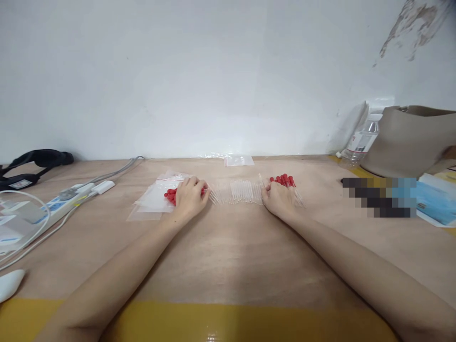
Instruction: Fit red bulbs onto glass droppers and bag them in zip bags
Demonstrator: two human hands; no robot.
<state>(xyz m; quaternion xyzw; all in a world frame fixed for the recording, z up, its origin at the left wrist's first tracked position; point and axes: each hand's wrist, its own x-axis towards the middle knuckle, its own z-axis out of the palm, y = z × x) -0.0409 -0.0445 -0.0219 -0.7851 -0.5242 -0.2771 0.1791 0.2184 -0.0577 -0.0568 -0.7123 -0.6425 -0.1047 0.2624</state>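
Row of clear thin plastic tubes (237, 192) lies mid-way across the pale wooden table (228, 256). Left of the row: flat clear zip bags (149, 203), white power strip (64, 205) further out. Right of it: clear water bottle (361, 142), well apart. Table is bare from the row to the near edge.

Left hand (190, 195) lies curled over a cluster of red caps (170, 194) on the bags. Right hand (279, 198) is curled at the row's right end, beside a second red-capped heap (284, 180). Grip cannot be told for either hand.

Light brown plywood table (228, 256), yellow tape front edge. On it: row of clear red-capped pipettes (238, 192), clear plastic zip bags (149, 203), white power strip (53, 209), clear plastic water bottle (361, 142).
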